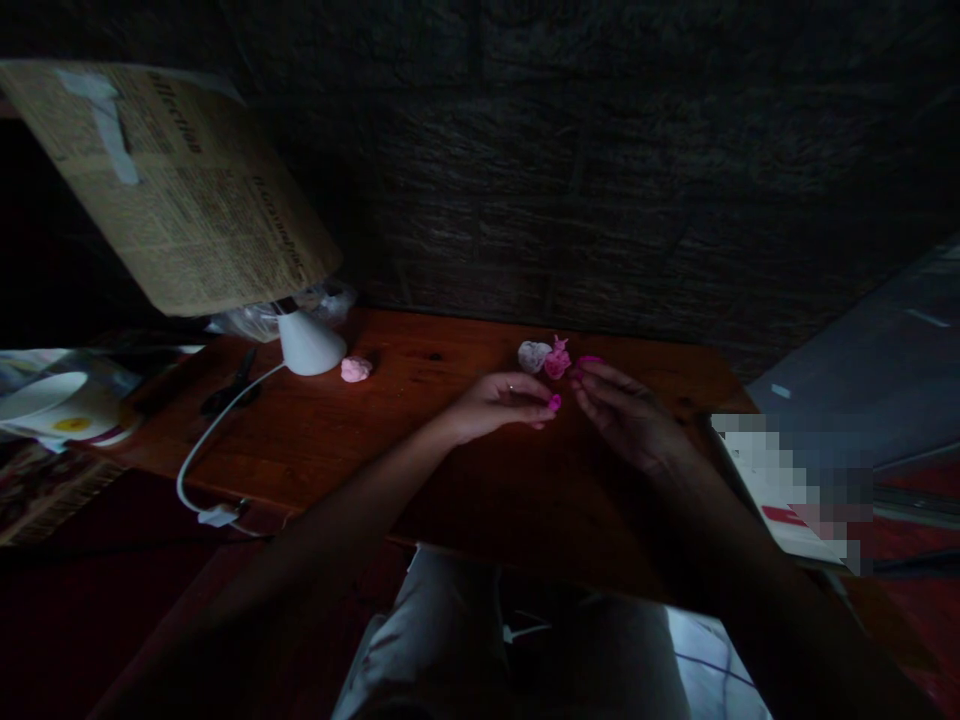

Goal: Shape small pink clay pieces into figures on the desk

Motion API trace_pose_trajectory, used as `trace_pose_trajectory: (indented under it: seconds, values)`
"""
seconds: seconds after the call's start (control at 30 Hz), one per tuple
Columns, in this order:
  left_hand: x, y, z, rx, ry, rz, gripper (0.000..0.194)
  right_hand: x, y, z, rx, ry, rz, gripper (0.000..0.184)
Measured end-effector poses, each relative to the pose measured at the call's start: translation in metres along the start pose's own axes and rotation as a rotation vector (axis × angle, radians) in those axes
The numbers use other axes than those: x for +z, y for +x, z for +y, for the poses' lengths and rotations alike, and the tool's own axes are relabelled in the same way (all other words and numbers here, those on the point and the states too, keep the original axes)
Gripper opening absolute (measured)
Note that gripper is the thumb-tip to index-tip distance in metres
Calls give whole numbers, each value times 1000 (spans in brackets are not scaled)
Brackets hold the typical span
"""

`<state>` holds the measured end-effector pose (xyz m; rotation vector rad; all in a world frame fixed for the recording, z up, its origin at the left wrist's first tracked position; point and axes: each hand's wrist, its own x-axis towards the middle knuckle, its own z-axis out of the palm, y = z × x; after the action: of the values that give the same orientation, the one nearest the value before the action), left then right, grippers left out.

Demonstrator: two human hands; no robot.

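My left hand (495,408) pinches a small bright pink bit of what looks like modelling clay (555,402) between thumb and fingertips. Just to its right, my right hand (630,418) is closed at the fingertips on a larger magenta clay piece (590,360); its fingers partly hide that piece. The hands are apart, above the wooden table (480,490). Behind them, against each other, lie a whitish crumpled lump (533,355) and a pink shaped lump (557,361). A pale pink lump (356,369) sits farther left on the tabletop.
A lamp with a newspaper-print shade (202,200) and white base (311,345) stands at left, its white cable (196,440) hanging over the front edge. Dark scissors (232,388) and a white cup (64,405) are nearby. A brick wall (480,180) rises behind.
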<state>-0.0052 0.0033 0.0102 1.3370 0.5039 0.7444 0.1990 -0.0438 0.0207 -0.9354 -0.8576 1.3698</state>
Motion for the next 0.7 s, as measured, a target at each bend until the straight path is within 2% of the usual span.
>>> trace_pose_trajectory:
  seconds: [0.07,0.2,0.27,0.33,0.53,0.6,0.7]
  values:
    - [1,-1,-2,32,161,-63,36,-1,0,0,-1,-13,1,30]
    - [6,-4,-6,160,632,-235,19,0,-1,-1,-27,-40,-19,28]
    - [9,-4,-7,216,779,-260,16,3,-3,-1,-28,-66,-18,29]
    - [10,-4,-7,264,812,-203,17,7,-5,-1,-4,-97,-13,31]
    - [9,-2,-3,370,651,207,21,12,-7,1,21,-82,-64,31]
    - [9,-2,0,386,623,249,24,11,-7,1,18,-88,-72,31]
    - [11,-3,1,420,600,231,23,11,-7,2,15,-133,-54,31]
